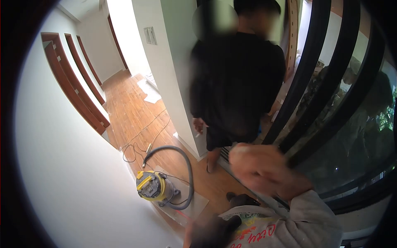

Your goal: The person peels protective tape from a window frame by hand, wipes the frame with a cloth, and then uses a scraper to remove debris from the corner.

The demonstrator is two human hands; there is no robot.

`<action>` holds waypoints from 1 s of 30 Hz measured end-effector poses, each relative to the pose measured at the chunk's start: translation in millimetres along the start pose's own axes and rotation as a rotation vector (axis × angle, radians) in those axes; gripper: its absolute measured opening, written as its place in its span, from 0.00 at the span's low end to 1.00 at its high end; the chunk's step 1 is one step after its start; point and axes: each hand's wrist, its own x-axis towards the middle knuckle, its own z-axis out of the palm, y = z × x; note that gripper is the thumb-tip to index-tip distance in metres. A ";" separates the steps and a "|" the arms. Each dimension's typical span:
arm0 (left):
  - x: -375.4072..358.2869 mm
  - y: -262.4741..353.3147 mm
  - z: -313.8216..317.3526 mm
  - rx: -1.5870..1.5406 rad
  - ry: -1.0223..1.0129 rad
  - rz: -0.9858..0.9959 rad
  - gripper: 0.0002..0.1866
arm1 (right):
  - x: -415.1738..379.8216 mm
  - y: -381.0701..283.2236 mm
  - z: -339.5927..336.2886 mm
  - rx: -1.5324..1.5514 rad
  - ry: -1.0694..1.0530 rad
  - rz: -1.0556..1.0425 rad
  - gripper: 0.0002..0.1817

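My right hand (258, 167) is raised in front of my chest, beside the black-barred glass on the right. It is blurred, but its fingers look curled in; whatever they may hold is hidden. At the bottom edge, close to my grey printed shirt (256, 231), is my left hand (213, 231). Something dark covers it or lies in it, and blur hides its fingers. Just ahead stands a person in black (240, 82), back turned to me, with a hand (199, 125) hanging at the side and a small pale thing at its fingers.
A yellow and grey wet-dry vacuum (155, 188) stands on the wood floor (136, 107) to the left, its hose (191, 173) curving around it. A cord (130, 151) trails along the floor. White walls flank a corridor; black bars (314, 103) line the glass.
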 end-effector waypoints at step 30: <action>216.7 298.5 -132.6 -0.651 0.131 -0.044 0.11 | 255.3 468.8 -170.7 -1.403 0.460 -0.183 0.06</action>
